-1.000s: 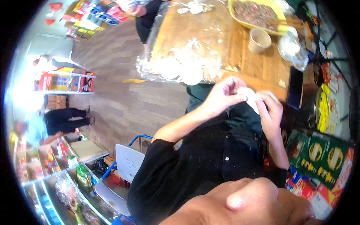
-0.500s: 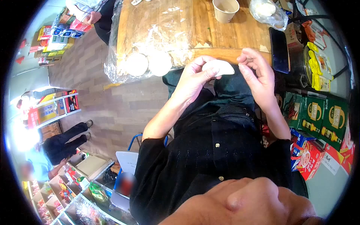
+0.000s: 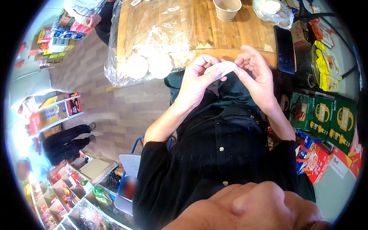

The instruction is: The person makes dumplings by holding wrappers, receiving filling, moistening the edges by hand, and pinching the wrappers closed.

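well left of the table, a person in dark trousers reaches toward the bins. nearer its far left corner is another person's hand. film drapes over the table's left edge, and a chair stands off its near left corner. a few pale bits lie far back on the table, cut off by the view; whether they are finished pieces, i cannot tell.

two rounds lie side by side near the table's near left corner, flat and with no fold made in them. the left hand is just off the table's near edge, its thumb pressed over bent fingers, gripping the left part of the dough. the dough is held up in front of that edge, off the wood. it looks folded over, so this piece seems well past the flat stage; whether its rim is sealed all the way, i cannot tell. the right hand is partly curled, thumb and finger at the dough's right end, the other fingers loose.

the cup stands on the table beyond the hands, with the bag at its far right. the phone lies along the table's right edge. right of the table are the pot and green boxes.
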A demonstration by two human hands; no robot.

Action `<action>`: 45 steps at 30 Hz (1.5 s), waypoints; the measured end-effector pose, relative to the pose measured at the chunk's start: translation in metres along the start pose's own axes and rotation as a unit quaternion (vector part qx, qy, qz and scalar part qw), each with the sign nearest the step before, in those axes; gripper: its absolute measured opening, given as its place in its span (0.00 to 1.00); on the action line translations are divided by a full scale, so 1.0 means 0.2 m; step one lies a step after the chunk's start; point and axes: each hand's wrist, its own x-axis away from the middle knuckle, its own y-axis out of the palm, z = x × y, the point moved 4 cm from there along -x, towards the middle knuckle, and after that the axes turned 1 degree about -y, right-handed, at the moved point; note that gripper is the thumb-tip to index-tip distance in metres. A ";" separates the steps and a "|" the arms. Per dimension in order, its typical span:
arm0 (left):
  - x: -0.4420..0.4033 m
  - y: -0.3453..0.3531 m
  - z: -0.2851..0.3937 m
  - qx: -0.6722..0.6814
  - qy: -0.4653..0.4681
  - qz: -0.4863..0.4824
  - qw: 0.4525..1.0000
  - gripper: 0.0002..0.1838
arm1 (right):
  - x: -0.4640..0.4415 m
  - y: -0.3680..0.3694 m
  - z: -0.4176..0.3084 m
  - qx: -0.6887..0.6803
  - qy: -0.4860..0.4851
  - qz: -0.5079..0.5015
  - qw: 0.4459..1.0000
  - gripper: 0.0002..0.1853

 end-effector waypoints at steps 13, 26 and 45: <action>-0.02 -0.01 0.03 -0.143 -0.018 0.010 0.990 0.17 | 0.03 0.02 -0.01 0.060 -0.042 -0.028 0.997 0.28; 0.02 0.04 0.09 -0.225 0.026 -0.023 0.974 0.20 | 0.04 0.07 -0.06 0.165 -0.121 0.021 0.979 0.34; 0.04 -0.02 0.13 -0.271 0.032 0.010 0.962 0.21 | 0.06 0.15 -0.02 0.099 -0.125 -0.039 0.987 0.35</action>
